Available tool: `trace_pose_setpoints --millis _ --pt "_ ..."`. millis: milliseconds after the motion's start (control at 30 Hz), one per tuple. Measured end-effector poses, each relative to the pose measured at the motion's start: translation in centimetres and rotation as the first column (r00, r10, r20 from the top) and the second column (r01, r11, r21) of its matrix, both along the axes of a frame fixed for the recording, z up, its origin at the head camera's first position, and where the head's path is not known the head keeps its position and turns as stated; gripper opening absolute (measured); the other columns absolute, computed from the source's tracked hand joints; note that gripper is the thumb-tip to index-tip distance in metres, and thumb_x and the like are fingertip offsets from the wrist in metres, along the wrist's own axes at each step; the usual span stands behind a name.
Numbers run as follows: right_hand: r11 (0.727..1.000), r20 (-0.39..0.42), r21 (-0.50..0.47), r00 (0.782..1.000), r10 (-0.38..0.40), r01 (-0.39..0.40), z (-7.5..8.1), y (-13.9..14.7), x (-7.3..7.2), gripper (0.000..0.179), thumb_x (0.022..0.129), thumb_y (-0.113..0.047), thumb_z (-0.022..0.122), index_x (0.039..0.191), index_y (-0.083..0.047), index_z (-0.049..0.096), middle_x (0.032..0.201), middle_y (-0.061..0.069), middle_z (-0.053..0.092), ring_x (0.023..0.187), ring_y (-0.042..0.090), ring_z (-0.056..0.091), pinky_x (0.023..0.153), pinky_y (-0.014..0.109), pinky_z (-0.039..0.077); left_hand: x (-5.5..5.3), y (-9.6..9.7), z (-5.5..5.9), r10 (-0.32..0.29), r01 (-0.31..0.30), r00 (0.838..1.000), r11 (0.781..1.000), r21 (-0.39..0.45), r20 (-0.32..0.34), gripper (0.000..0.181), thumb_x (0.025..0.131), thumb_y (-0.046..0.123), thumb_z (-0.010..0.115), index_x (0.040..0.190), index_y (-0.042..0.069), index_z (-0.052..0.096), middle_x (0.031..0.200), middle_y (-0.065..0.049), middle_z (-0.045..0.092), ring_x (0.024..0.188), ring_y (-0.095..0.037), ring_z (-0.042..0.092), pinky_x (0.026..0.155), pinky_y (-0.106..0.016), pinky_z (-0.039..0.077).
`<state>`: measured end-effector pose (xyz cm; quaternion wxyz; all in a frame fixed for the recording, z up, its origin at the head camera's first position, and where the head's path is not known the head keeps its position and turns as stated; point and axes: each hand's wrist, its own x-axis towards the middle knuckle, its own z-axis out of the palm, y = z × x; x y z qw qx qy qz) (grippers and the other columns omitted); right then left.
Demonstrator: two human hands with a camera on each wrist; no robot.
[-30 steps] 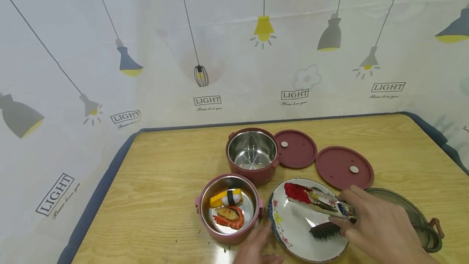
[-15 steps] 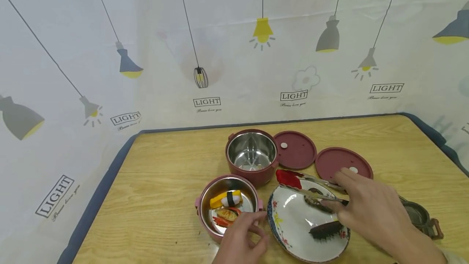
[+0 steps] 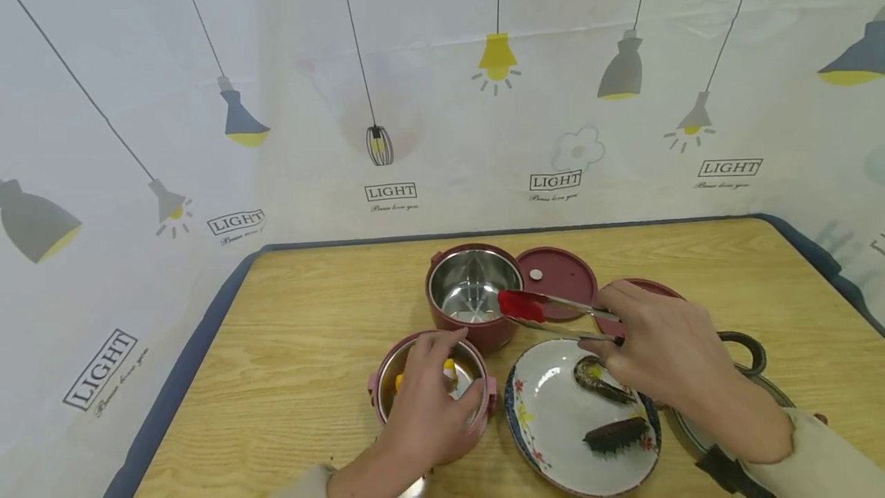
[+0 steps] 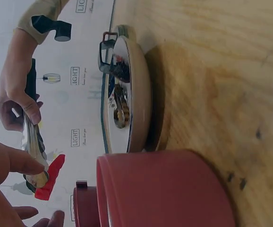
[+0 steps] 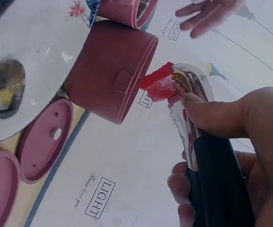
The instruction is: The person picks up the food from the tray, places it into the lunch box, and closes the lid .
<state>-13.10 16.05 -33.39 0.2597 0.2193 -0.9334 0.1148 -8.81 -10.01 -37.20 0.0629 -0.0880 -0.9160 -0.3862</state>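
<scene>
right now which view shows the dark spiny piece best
The head view: the dark spiny piece shows whole, from above. The left wrist view shows it small, from low down; the right wrist view misses it.

On the wall around the table, we read LIGHT in boxed capitals: three signs stand beyond the table's far edge, two more signs to its left. Beneath each box runs small script, where we make out "love you"; its first word is too small to tell.
</scene>
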Motion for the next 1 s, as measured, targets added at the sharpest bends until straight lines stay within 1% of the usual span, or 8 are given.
trace_pose_setpoints --millis 133,200,333,433,600,700,767,1000 --pt "1.0 0.073 -0.008 0.997 -0.009 0.01 0.5 -0.5 -0.5 0.035 0.063 -0.029 0.093 0.087 -0.018 0.07 0.067 -0.01 0.059 0.054 0.003 0.041 0.044 0.02 0.028 -0.8 0.3 0.4 0.012 -0.012 0.999 1.0 0.003 0.052 0.064 0.084 0.019 0.08 0.141 0.006 0.054 0.14 -0.012 0.05 0.128 -0.028 0.05 0.103 -0.046 0.053" --pt "1.0 0.109 -0.007 0.994 -0.013 0.014 0.8 -0.7 -0.8 0.035 0.065 -0.03 0.092 0.089 -0.016 0.071 0.069 -0.009 0.061 0.053 0.004 0.044 0.044 0.021 0.029 -1.2 0.3 0.5 0.013 -0.013 0.998 1.0 0.003 0.06 0.068 0.084 0.018 0.08 0.143 0.005 0.051 0.144 -0.015 0.047 0.132 -0.031 0.049 0.105 -0.05 0.051" --pt "1.0 0.153 0.007 0.988 -0.008 0.007 1.1 -1.0 -1.4 0.032 0.07 -0.03 0.09 0.089 -0.015 0.069 0.074 -0.007 0.063 0.052 0.003 0.048 0.041 0.022 0.03 -2.4 0.0 0.5 0.005 -0.008 0.996 1.0 0.026 0.088 0.075 0.085 0.02 0.079 0.148 0.003 0.043 0.15 -0.021 0.039 0.133 -0.038 0.05 0.104 -0.054 0.051" --pt "1.0 0.167 0.02 0.986 -0.008 0.005 1.3 -1.3 -1.9 0.03 0.071 -0.028 0.088 0.089 -0.014 0.068 0.075 -0.006 0.062 0.051 0.004 0.046 0.041 0.023 0.031 -3.5 -0.4 0.3 0.005 -0.011 0.994 0.999 0.053 0.107 0.08 0.086 0.022 0.079 0.152 0.002 0.038 0.154 -0.024 0.034 0.135 -0.042 0.048 0.103 -0.057 0.05" --pt "1.0 0.187 0.03 0.982 -0.009 0.003 1.4 -1.8 -3.0 0.023 0.068 -0.01 0.076 0.089 -0.013 0.067 0.072 -0.005 0.06 0.052 0.009 0.041 0.043 0.024 0.03 -5.2 -0.7 0.0 0.034 -0.046 0.99 0.995 0.083 0.139 0.085 0.086 0.026 0.078 0.155 0.005 0.032 0.158 -0.026 0.028 0.14 -0.045 0.043 0.106 -0.06 0.047" --pt "0.999 0.197 0.046 0.98 -0.007 -0.002 1.2 -2.2 -3.9 0.025 0.065 -0.004 0.066 0.088 -0.012 0.067 0.072 -0.005 0.059 0.053 0.011 0.041 0.044 0.025 0.029 -6.0 -0.9 -0.2 0.036 -0.053 0.987 0.993 0.102 0.159 0.09 0.086 0.027 0.079 0.157 0.004 0.029 0.16 -0.025 0.025 0.142 -0.044 0.04 0.108 -0.059 0.046" --pt "0.999 0.206 0.052 0.979 -0.008 -0.003 1.1 -2.5 -4.4 0.024 0.065 -0.005 0.066 0.087 -0.014 0.066 0.071 -0.006 0.058 0.053 0.011 0.041 0.044 0.025 0.029 -6.5 -1.0 -0.4 0.033 -0.051 0.987 0.992 0.112 0.16 0.091 0.086 0.027 0.079 0.157 0.004 0.028 0.16 -0.027 0.023 0.143 -0.045 0.038 0.109 -0.06 0.044" --pt "0.997 0.253 0.078 0.967 -0.006 -0.014 1.2 -3.4 -5.8 0.028 0.069 -0.013 0.072 0.097 -0.013 0.071 0.076 -0.005 0.062 0.057 0.012 0.046 0.046 0.025 0.032 -7.8 -1.3 -0.7 0.02 -0.037 0.99 0.992 0.12 0.139 0.091 0.084 0.025 0.081 0.158 0.011 0.029 0.16 -0.031 0.022 0.145 -0.051 0.032 0.109 -0.066 0.04"
